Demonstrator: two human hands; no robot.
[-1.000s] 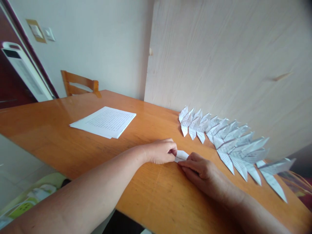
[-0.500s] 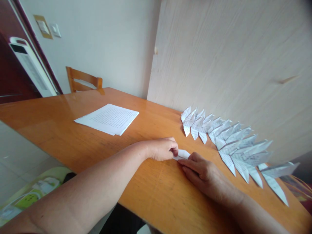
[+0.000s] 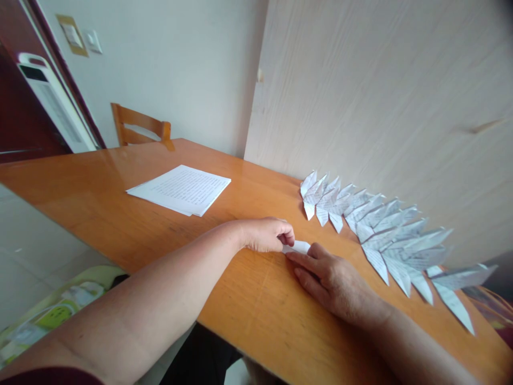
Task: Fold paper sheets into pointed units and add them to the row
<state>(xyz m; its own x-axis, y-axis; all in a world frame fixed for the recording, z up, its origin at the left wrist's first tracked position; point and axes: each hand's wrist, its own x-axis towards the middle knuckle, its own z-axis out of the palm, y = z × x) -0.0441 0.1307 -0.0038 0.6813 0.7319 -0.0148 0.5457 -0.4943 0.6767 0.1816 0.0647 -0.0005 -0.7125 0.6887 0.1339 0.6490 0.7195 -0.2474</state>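
Observation:
A small folded strip of white paper (image 3: 300,246) lies on the wooden table between my two hands, mostly covered by fingers. My left hand (image 3: 267,235) has curled fingers closed on the strip's left end. From the right, my right hand (image 3: 334,275) presses the near side of the paper, its index finger stretched along the edge and its thumb close below. The fingertips of both hands almost meet. Right of them stand rows of folded paper pieces (image 3: 385,224), pointed and printed with text, with one separate folded piece (image 3: 455,305) at the near end.
A stack of printed sheets (image 3: 180,190) lies on the table (image 3: 248,299) to the left. Behind the folded pieces rises a pale wooden panel (image 3: 360,96). A chair (image 3: 140,125) stands at the far edge, and a light green basin (image 3: 60,305) sits below at left.
My right hand has slid a little left along the paper, bringing its index fingertip closer to my left hand. My left hand stays almost in place. The camera view has shifted slightly.

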